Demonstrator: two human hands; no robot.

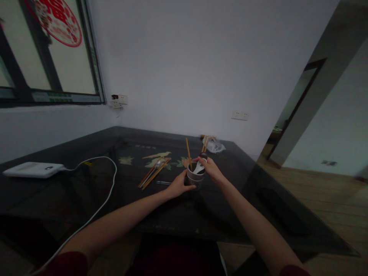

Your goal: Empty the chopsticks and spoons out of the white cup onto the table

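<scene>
My left hand [179, 186] is wrapped round the side of a grey cup [196, 178] on the dark table. A wooden chopstick [188, 151] stands tilted in the cup. At the cup's mouth, my right hand [209, 166] is closed on a white spoon [198, 166], whose lower end reaches inside the rim. A dark rounded piece [203, 155] shows at the right fingers, and more chopsticks [205, 144] rise behind it; whether the hand grips these too I cannot tell. Left of the cup, several chopsticks [156, 174] and a metal spoon [158, 164] lie together.
The glossy black table [230, 214] has a painted flower pattern. A white power bank [34, 169] lies at the left, its white cable [110, 188] curving toward me. A crumpled clear plastic bag [214, 145] sits near the wall. A long dark object [283, 211] lies at the right.
</scene>
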